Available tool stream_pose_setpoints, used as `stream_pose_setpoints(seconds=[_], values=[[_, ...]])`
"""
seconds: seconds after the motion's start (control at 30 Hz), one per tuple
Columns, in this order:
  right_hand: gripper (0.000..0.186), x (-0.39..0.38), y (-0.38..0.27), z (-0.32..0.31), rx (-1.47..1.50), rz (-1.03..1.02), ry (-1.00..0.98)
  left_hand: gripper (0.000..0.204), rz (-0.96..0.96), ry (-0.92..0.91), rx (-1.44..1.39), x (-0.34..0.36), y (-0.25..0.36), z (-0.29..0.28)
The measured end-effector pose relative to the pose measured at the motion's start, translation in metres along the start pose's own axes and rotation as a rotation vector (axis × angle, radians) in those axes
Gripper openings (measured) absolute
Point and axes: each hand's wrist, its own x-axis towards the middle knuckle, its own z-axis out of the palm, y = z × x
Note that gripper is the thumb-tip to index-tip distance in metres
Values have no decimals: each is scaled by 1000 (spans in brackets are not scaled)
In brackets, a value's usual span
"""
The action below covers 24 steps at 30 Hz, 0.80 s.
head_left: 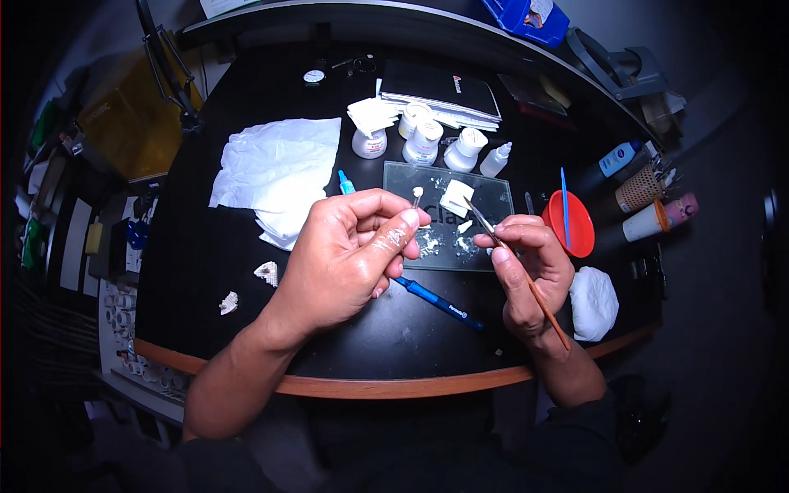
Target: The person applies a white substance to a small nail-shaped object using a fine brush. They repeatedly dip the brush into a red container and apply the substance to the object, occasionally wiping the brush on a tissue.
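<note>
Our left hand [349, 251] pinches a small pin [417, 195]; our right hand [526, 267] grips a brush [514, 263]. A slip could drop the pin onto the dark counter [205, 271].

A black round table [205, 271] with a wooden edge is holding many things: crumpled white paper [275, 168], a glass plate [493, 197], four small white bottles [423, 141], a red bowl [569, 223], a blue pen [436, 300] and a white lump [593, 302].
</note>
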Motion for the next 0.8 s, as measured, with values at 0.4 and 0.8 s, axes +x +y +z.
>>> stream_pose_setpoints(seconds=[0.4,0.8], values=[[13,-10,16,-9,-52,156,-9,22,127,218,36,4,3,-9],[12,-24,39,-34,-338,26,-97,20,25,314,124,1,9,9]])
